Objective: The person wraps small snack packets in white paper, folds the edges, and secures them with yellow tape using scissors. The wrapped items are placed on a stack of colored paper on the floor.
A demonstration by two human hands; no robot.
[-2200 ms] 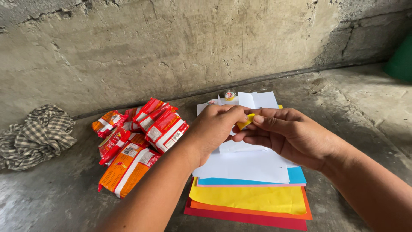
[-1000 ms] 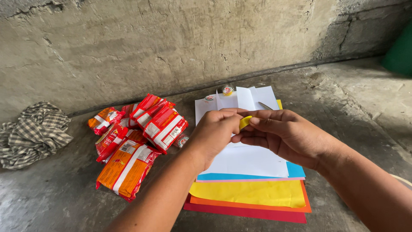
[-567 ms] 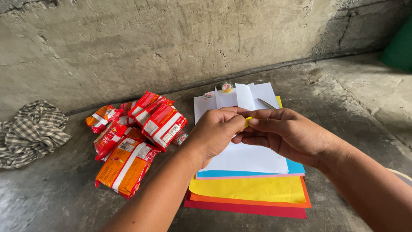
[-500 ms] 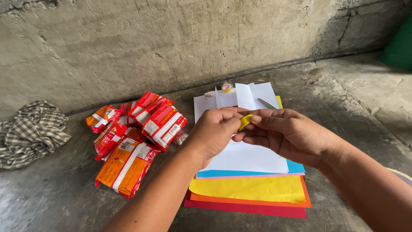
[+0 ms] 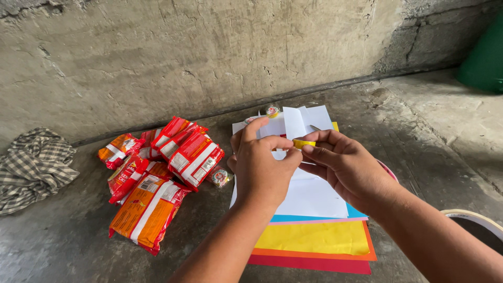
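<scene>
My left hand and my right hand meet above a stack of paper sheets, both pinching a small yellow piece between their fingertips. Under them lies the stack: white sheets on top, then blue, pink, yellow, orange and red sheets. A folded white paper stands at the far end of the stack. Left of my left hand lies a pile of red and orange snack packets.
A checked cloth is bunched at the far left by the concrete wall. Two small round items sit beyond the papers. A small wrapped sweet lies by the packets. A white rim shows at right, a green object top right.
The view has shifted, so papers and packets sit lower and further left. My left hand has turned more upright with its index finger raised; both hands still pinch the yellow piece.
</scene>
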